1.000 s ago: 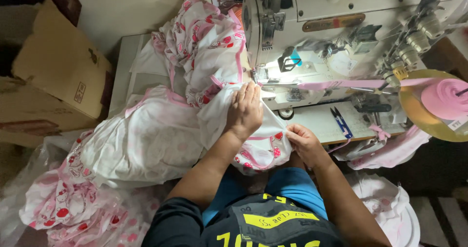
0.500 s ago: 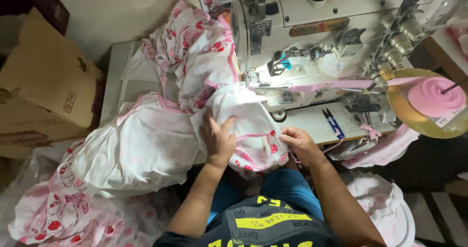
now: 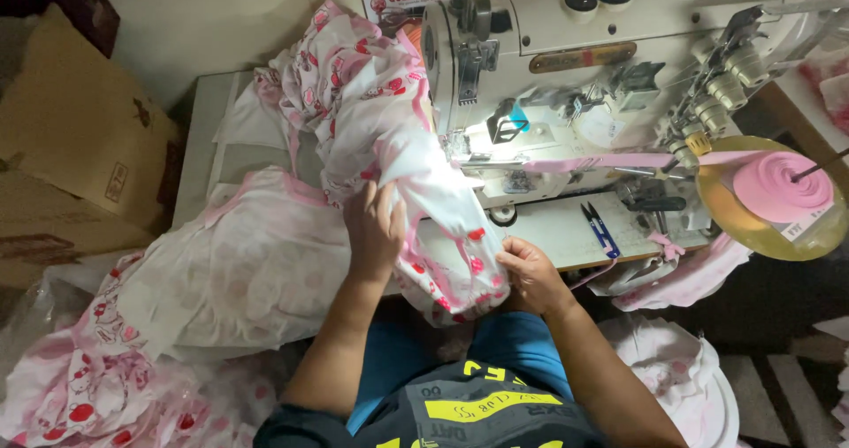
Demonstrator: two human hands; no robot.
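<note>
Left hand [image 3: 373, 229] flat, pressing printed pink-trim garment [image 3: 442, 227]; right hand [image 3: 528, 275] pinching hem at 5 o'clock. Risk: fabric bunches w/ uneven pull, seam skews under sewing machine [image 3: 566, 68] needle.

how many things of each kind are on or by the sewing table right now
white industrial sewing machine: 1
white garment with red and pink print under the hands: 1
small blue-handled thread snips: 1
pink binding tape roll on a gold disc: 1
brown cardboard boxes: 2
total: 6
</note>
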